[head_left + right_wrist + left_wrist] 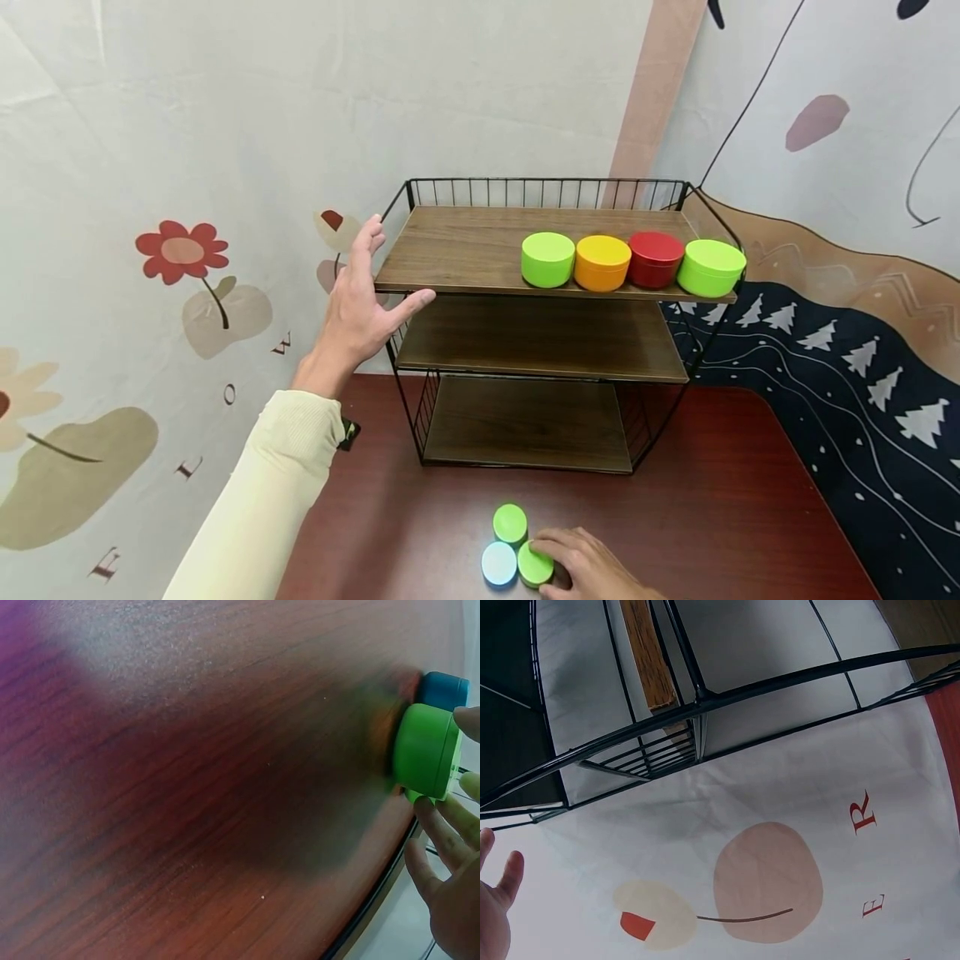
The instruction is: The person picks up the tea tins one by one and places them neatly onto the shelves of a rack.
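Note:
My right hand [592, 567] is at a green round lidded container [536, 567] on the table, thumb and fingers placed about its sides. In the right wrist view the fingers [450, 847] lie along one side of this green container [424, 750] and the thumb is on the other. Touching or close beside it are a second green container [510, 523] and a blue one [498, 564]. My left hand [356, 304] is raised with spread fingers at the left end of the rack's top shelf [457, 250]; whether it touches the frame I cannot tell.
The black wire rack has three brown wooden shelves and stands on a dark red table [720, 500]. Along the top shelf's front right sit a green container [547, 260], an orange one [602, 263], a red one [656, 260] and another green one [711, 268]. Printed cloth hangs behind.

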Tool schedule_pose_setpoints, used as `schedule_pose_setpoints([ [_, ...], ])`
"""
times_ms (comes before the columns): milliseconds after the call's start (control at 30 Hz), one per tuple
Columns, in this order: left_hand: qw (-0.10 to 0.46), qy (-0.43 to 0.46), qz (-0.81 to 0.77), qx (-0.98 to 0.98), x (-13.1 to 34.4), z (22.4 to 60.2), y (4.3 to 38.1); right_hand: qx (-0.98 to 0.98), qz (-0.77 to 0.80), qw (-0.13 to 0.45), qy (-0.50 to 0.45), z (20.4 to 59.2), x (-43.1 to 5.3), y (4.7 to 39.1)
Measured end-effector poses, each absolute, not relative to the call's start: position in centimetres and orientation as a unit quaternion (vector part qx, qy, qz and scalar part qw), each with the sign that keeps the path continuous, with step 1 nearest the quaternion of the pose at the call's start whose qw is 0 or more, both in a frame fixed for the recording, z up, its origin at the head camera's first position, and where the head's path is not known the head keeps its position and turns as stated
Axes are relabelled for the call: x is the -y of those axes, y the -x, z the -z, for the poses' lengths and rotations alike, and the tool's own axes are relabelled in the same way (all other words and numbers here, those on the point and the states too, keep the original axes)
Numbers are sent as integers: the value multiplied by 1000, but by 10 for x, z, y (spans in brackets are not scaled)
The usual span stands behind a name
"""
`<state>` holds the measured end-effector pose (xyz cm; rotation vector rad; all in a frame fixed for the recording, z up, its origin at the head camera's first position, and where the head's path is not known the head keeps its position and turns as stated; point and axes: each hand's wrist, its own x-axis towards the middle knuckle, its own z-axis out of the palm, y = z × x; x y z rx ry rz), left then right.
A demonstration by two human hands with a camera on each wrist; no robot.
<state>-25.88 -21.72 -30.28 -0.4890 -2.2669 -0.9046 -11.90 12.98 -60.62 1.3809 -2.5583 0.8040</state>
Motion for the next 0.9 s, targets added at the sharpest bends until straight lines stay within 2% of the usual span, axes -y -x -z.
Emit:
schedule_pose_setpoints([
  [367,318,183,346,864,218,304,260,860,-256,10,-441,608,-130,119],
  [633,318,185,347,863,218,304,261,859,-253,37,-444,613,-129,119],
  [900,321,185,344,863,218,304,261,858,-260,23,-443,615,-129,120],
])
